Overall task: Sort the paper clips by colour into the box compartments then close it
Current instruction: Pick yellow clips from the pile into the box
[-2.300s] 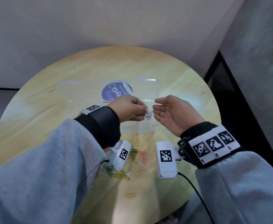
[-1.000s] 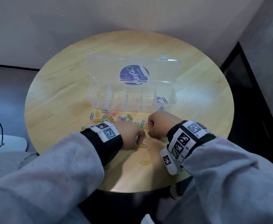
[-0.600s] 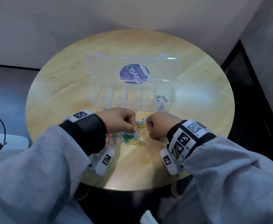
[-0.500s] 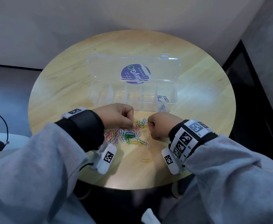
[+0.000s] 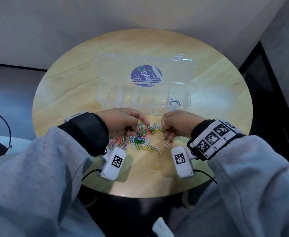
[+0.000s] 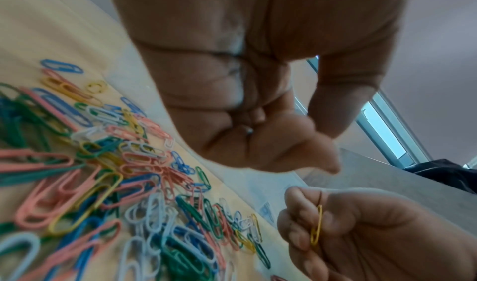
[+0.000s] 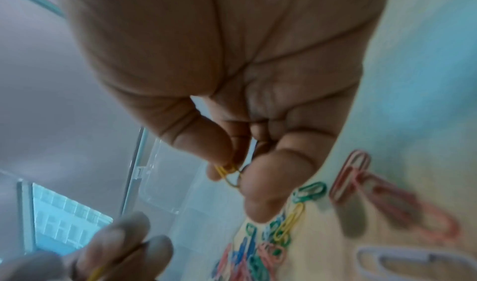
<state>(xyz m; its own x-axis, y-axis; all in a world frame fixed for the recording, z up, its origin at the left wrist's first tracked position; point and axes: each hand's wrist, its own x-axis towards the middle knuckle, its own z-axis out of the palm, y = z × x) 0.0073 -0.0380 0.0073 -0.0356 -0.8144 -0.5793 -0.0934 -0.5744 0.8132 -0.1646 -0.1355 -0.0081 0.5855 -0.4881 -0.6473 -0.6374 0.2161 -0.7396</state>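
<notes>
**On the worktop: box, clip pile, 2 hands**

Across the round worktop (image 5: pixel 72 93): clear box (image 5: pixel 144 106), lid up, a few blue clips in its rightmost compartment. Paper clips (image 5: pixel 136 139) heaped before it: light, springy, slippery wire, prone to tangling, best pinched across the loop. Left hand (image 5: pixel 123 123) curled above pile, contents unclear. Right hand (image 5: pixel 176 126) pinches 1 yellow clip (image 6: pixel 317 225).

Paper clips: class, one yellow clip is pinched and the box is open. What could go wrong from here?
1. The yellow clip in the right hand could land among the blue clips in the box's right-end compartment.
2. The pile overlaps, so one lifted clip may drag others.
3. The lone yellow clip near the table edge may get swept off.
</notes>
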